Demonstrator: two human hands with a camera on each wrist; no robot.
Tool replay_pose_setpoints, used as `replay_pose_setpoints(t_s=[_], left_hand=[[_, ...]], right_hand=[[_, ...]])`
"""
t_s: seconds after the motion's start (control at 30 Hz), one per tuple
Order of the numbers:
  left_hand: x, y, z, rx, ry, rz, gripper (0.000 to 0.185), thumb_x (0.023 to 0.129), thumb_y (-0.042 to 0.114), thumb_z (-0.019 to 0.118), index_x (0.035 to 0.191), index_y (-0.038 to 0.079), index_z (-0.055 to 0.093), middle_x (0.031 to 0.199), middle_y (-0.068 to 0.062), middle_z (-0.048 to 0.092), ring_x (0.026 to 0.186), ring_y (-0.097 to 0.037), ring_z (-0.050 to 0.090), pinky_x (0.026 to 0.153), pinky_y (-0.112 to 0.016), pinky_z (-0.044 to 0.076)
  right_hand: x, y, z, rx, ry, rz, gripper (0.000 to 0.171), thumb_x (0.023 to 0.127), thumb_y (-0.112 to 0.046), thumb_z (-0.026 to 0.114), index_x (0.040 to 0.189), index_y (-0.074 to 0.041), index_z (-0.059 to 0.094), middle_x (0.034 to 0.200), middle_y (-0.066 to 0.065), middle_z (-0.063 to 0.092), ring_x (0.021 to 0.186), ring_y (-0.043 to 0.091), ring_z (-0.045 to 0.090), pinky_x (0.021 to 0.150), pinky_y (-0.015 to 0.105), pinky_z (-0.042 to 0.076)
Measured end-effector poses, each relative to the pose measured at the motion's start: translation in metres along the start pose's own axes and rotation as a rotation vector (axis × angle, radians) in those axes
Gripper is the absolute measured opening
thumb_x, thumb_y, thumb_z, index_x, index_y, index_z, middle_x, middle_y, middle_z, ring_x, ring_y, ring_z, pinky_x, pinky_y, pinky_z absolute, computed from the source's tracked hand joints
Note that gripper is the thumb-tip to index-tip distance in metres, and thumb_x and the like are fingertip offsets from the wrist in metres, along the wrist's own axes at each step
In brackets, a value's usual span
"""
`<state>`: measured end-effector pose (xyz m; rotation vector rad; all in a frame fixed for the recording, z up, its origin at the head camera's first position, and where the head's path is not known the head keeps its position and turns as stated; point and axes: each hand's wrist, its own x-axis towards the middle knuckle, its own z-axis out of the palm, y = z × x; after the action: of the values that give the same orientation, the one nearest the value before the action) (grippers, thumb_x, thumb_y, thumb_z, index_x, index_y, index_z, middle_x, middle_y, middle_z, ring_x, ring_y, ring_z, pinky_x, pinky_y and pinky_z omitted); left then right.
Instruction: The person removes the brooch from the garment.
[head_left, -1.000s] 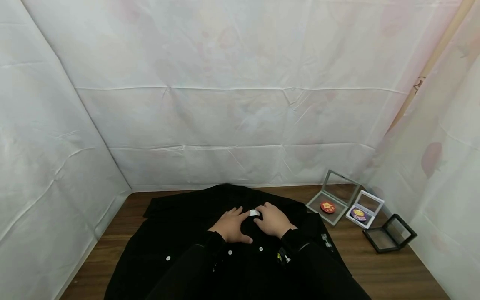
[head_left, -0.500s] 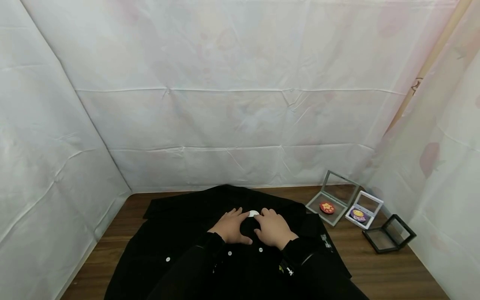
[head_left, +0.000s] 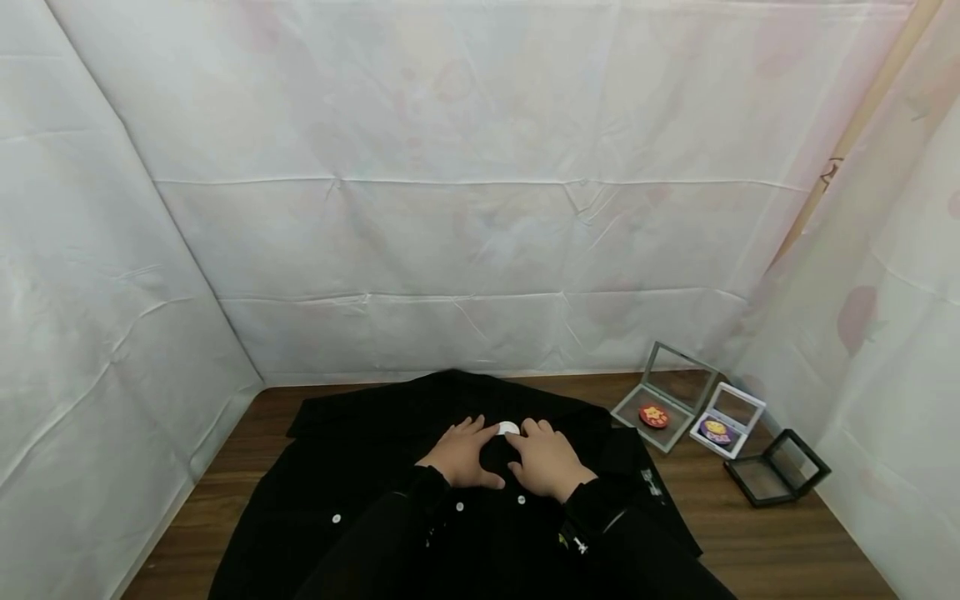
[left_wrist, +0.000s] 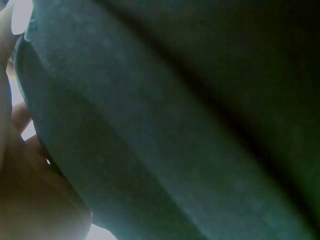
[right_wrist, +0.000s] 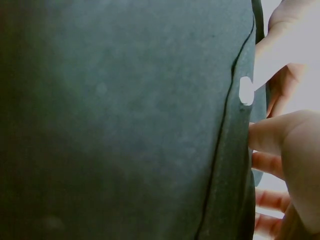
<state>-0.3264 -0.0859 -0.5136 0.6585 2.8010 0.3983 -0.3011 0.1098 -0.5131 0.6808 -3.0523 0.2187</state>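
A black garment with small white buttons, seemingly a shirt (head_left: 352,467), lies spread on the wooden table. On its upper part the left hand (head_left: 462,454) and right hand (head_left: 550,461) come together over a small white disc (head_left: 507,428). A left finger meets the disc's left edge, while a bent right finger presses against its right side. Fingers partly cover the disc, and its kind is unclear. Both thumbs sit lower, near the cloth. In the right wrist view, a white button (right_wrist: 246,91) shows on the seam beside the right thumb; fingertips disappear behind the cloth.
At the table's right stand three open hinged cases. A grey-green case (head_left: 647,412) holds a red flower-patterned badge (head_left: 654,416), and a white case (head_left: 737,450) holds a purple and yellow one (head_left: 715,430). Nearest is a black case (head_left: 776,502). White curtains enclose the back and sides.
The right hand has shifted slightly, its finger moving over the disc's right side. The disc looked like a narrow strip and now appears rounder. The left hand stays nearly in place.
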Motion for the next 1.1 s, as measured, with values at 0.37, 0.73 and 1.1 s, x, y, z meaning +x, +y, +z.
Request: replay_pose_setpoints(t_s=[0.37,0.73,1.1], left_hand=[[0.002,-0.003,0.005,0.002,-0.016,-0.009,0.095,0.081,0.057,0.083,0.159,0.02,0.043,0.165,-0.014,0.033,0.152,-0.036,0.028,0.121,-0.057,0.024],[-0.001,0.001,-0.002,-0.021,-0.04,-0.014,0.094,0.083,0.055,0.083,0.159,0.019,0.042,0.165,-0.014,0.032,0.152,-0.037,0.027,0.122,-0.057,0.022],[0.001,0.001,-0.003,-0.01,-0.044,-0.022,0.094,0.083,0.056,0.082,0.16,0.02,0.041,0.166,-0.013,0.031,0.152,-0.036,0.027,0.122,-0.057,0.022]], right_hand=[[0.0,-0.001,0.001,0.009,-0.038,0.01,0.049,0.099,-0.036,0.07,0.144,-0.016,0.063,0.126,0.009,0.056,0.109,0.026,0.052,0.089,0.047,0.05],[0.005,0.002,0.004,0.02,-0.059,0.002,0.05,0.099,-0.037,0.07,0.144,-0.017,0.063,0.123,0.006,0.055,0.106,0.024,0.05,0.086,0.045,0.05],[0.008,0.009,0.002,0.079,-0.087,0.0,0.051,0.1,-0.036,0.069,0.147,-0.017,0.06,0.122,0.004,0.052,0.103,0.021,0.046,0.085,0.043,0.047]])
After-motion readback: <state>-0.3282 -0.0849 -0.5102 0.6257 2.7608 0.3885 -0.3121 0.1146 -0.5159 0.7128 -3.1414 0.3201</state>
